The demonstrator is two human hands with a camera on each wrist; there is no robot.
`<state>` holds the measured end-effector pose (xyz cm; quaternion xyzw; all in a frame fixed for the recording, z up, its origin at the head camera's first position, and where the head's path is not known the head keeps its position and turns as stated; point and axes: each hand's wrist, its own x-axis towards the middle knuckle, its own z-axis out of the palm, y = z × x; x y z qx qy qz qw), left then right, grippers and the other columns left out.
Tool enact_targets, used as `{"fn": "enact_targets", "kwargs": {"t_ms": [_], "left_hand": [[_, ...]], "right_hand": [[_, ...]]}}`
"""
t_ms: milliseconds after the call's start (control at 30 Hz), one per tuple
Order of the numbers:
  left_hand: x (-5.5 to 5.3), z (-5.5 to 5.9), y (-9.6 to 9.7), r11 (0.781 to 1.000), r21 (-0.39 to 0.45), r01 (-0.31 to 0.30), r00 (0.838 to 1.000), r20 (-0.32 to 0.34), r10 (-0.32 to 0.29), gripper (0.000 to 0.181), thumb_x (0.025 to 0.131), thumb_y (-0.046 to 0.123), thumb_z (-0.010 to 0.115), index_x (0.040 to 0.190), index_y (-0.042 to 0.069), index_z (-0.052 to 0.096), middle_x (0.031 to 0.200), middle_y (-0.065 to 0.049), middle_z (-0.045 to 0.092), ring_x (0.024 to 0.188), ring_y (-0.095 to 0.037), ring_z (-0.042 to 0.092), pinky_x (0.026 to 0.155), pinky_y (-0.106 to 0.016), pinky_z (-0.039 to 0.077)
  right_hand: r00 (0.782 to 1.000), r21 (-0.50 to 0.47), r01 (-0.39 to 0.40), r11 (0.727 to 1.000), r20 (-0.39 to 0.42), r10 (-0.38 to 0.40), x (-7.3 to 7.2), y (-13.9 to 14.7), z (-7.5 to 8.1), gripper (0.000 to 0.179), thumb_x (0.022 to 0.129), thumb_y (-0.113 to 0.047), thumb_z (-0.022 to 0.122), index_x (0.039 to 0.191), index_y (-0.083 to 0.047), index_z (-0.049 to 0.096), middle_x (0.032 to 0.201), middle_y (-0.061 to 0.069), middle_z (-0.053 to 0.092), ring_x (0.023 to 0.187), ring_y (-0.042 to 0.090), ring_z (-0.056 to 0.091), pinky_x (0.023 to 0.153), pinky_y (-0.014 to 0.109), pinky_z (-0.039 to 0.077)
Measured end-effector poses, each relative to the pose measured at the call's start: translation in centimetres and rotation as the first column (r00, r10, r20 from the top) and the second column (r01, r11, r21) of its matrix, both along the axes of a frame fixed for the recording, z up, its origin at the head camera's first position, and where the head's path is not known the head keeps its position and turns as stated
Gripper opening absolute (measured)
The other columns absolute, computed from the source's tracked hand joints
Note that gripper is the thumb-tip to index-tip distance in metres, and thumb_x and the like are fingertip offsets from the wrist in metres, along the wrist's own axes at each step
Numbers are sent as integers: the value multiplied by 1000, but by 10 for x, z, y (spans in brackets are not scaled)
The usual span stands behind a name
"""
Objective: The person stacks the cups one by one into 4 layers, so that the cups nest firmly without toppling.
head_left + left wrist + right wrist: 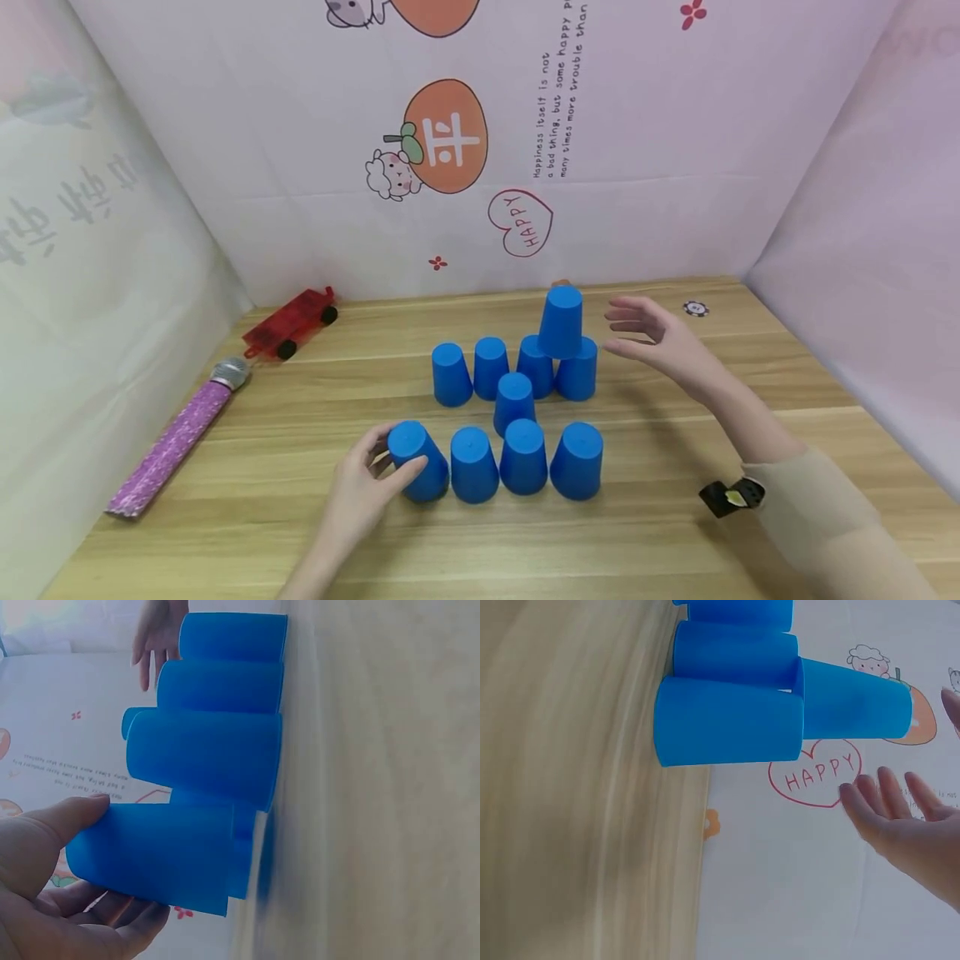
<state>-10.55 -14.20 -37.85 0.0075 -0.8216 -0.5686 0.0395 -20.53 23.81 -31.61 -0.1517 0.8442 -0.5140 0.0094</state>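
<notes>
My left hand (362, 475) grips an upside-down blue cup (422, 471) at the left end of the front row, thumb on one side and fingers round the other. In the left wrist view this held cup (154, 855) has its rim farther from the tabletop than its neighbours' rims. My right hand (648, 337) is held in the air with fingers loosely extended, just right of a blue cup (561, 323) that sits on top of two back-row cups (577, 371). Space shows between that hand (911, 832) and the stacked cup (855, 701) in the right wrist view.
Other upside-down blue cups (474, 467) make up the front and back rows, with a single cup (514, 404) between the rows. On the left lie a pink glittery microphone (176, 442) and a red toy cart (291, 323). A round chip (696, 308) lies at back right.
</notes>
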Motion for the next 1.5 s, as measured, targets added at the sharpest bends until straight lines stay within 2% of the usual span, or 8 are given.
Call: {"fn": "enact_targets", "kwargs": {"t_ms": [167, 267, 467, 700, 833, 900, 1133, 1500], "left_hand": [[-4, 11, -6, 1000, -11, -9, 998, -67, 9, 51, 78, 22, 77, 123, 8, 57, 118, -11, 62, 109, -24, 59, 98, -42, 48], [-9, 19, -8, 1000, -17, -11, 995, -100, 10, 50, 79, 23, 77, 123, 8, 57, 119, -10, 62, 109, -23, 59, 98, -42, 48], [-22, 35, -9, 999, -33, -21, 988, -153, 15, 51, 79, 27, 76, 123, 9, 57, 120, -11, 62, 109, -25, 61, 97, -42, 49], [-42, 53, -7, 998, -62, -10, 979, -204, -3, 50, 80, 29, 75, 123, 10, 58, 119, -13, 63, 109, -28, 62, 95, -43, 50], [-54, 62, -1, 997, -79, -2, 980, -201, -14, 53, 81, 35, 73, 125, 12, 57, 121, -11, 63, 110, -27, 61, 95, -43, 50], [-61, 65, 3, 996, -85, 13, 980, -195, -30, 54, 81, 37, 73, 126, 13, 56, 122, -10, 62, 111, -27, 60, 96, -43, 50], [-86, 77, 20, 992, -93, 83, 969, -227, -102, 52, 82, 36, 72, 127, 13, 56, 124, -10, 61, 113, -29, 59, 94, -43, 50], [-119, 81, 30, 982, -145, 119, 964, -219, -149, 57, 83, 41, 70, 130, 14, 53, 128, -11, 59, 117, -30, 58, 94, -45, 50]], "right_hand": [[999, -34, -36, 999, -41, 34, 18, 9, -2, 48, 93, -21, 60, 136, -9, 43, 126, -3, 55, 112, 4, 55, 86, 14, 49], [998, 5, -55, 998, -36, 56, 29, 12, -4, 47, 92, -21, 61, 134, -7, 45, 121, -7, 58, 107, -1, 57, 85, 15, 51], [994, 96, -93, 991, -44, 97, 48, 17, -10, 43, 90, -18, 63, 129, -4, 50, 120, 13, 60, 104, 4, 60, 82, 19, 53], [967, 139, -186, 973, -148, 206, 63, 16, -22, 40, 85, -6, 68, 122, -3, 53, 114, 8, 62, 101, 2, 60, 85, 18, 52], [965, 165, -208, 964, -124, 229, 70, 7, -29, 47, 84, -9, 69, 127, -4, 50, 120, 12, 59, 104, -3, 56, 88, 18, 51], [967, 188, -211, 959, -105, 233, 74, 0, -32, 51, 84, -13, 70, 129, -5, 48, 123, 13, 58, 106, 0, 55, 88, 22, 52], [957, 225, -250, 942, -89, 275, 81, -22, -39, 59, 82, -24, 73, 129, -2, 46, 123, 17, 57, 107, 32, 58, 86, 45, 54], [957, 227, -254, 940, -81, 278, 79, -33, -43, 57, 82, -23, 73, 126, 3, 47, 121, 20, 57, 105, 35, 59, 83, 44, 55]]}}
